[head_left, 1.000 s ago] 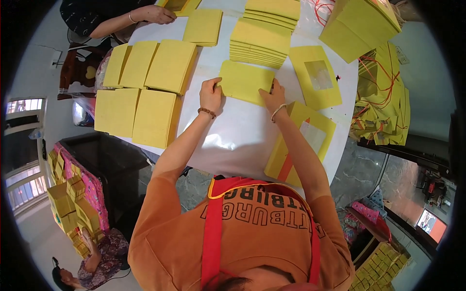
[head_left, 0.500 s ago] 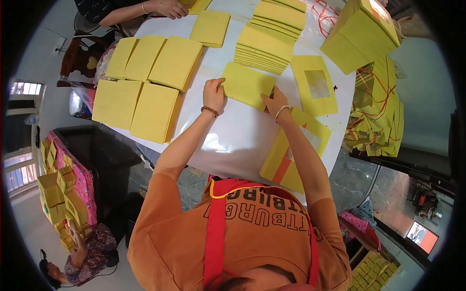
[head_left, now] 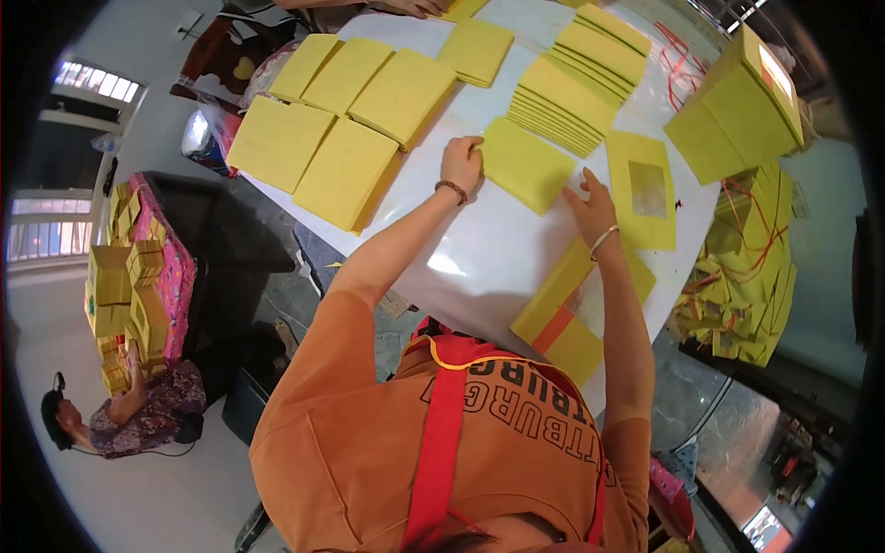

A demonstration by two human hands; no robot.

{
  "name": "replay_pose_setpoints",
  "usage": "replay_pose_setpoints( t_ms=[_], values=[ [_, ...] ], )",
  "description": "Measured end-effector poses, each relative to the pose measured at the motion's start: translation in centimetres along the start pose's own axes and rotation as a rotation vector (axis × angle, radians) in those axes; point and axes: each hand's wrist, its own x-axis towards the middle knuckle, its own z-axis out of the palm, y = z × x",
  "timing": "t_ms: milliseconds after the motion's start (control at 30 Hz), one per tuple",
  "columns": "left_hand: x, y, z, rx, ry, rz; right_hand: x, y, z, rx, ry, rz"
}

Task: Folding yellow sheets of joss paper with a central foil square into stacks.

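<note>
A flat rectangular piece of yellow paper lies on the white table in front of me. At its left end my left hand is closed, with the fingertips on the edge. Just off its right end, my right hand has its fingers apart and holds nothing I can see. To the right of that hand lies a flat yellow piece with a clear window. Under my right forearm is another windowed yellow piece with an orange strip. Beyond the paper, a fanned row of yellow pieces leads away.
Several stacks of yellow pieces fill the table's left side. A tall yellow box stands at the far right, beside red strings. Bundled yellow pieces sit off the right edge. Another person's hand rests at the far edge.
My right hand has let go of the paper's right end, and its fingers have spread. My left hand stays at the left end. The whole view has turned and shifted.
</note>
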Motion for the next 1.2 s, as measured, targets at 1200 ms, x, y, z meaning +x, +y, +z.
replay_pose_setpoints(
  t_ms=[1200],
  values=[
    [-22.2,8.8,3.3,-0.428,-0.447,-0.192,-19.4,10.4,-5.2,0.671,0.266,0.169]
  ],
)
